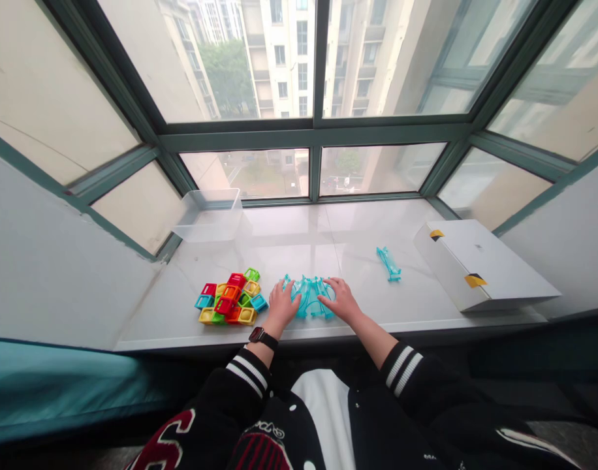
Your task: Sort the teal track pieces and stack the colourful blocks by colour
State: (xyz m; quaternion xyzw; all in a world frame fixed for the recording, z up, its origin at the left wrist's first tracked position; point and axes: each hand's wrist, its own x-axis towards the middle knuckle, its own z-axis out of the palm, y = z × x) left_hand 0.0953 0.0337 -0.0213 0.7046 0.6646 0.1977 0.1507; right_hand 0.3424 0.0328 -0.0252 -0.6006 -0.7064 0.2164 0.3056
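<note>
A cluster of translucent cyan curved pieces point(309, 295) lies on the white window ledge point(358, 248) near its front edge. My left hand point(282, 304) rests on the cluster's left side, its fingers curled over the pieces. On the right side sits my right hand point(342, 300), fingers bent and pressing on the pieces. A black watch point(262, 337) is on my left wrist. Left of my hands lies a pile of several small square frames point(231, 298) in red, orange, yellow, green and blue.
One more cyan piece point(389, 263) lies apart to the right. A white flat box point(480, 264) with yellow-black tape sits at the ledge's right end. A clear plastic tub point(209, 215) stands at the back left by the window glass.
</note>
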